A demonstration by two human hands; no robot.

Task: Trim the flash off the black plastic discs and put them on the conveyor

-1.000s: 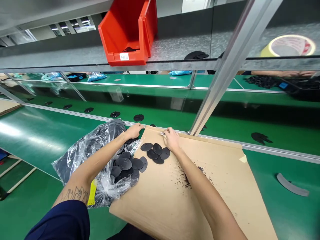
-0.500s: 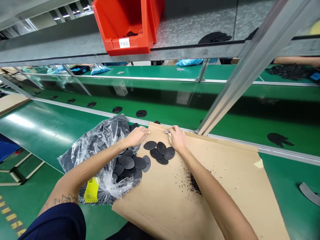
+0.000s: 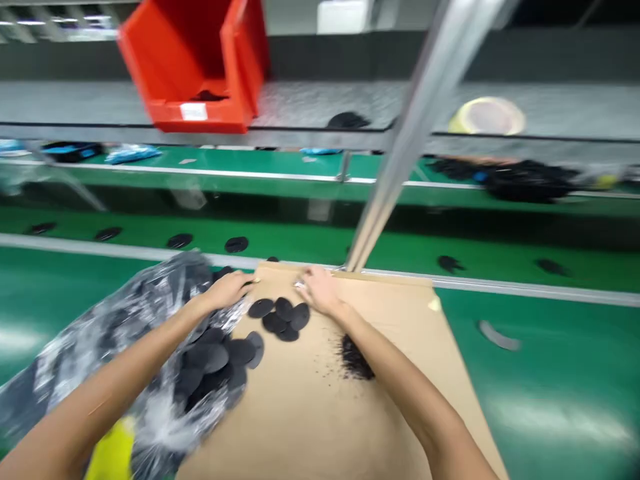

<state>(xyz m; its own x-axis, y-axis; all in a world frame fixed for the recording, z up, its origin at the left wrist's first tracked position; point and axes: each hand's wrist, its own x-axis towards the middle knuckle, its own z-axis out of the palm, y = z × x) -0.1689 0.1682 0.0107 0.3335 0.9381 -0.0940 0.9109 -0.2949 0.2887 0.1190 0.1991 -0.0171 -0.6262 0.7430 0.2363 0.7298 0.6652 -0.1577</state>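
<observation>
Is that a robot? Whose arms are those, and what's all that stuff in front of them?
No robot here, just a person with two bare hands! The camera is worn on their head, so you look forward and down as they do. The picture is a bit blurry.

The left hand is at the far left corner of a big brown cardboard sheet. The right hand is at its far edge, with a small shiny thing by its fingertips, too blurry to name.

On the sheet are five thin black rounded pieces in a cluster and a heap of tiny black bits. To the left lies a clear plastic bag with more black pieces. Above sits a red plastic bin.
</observation>
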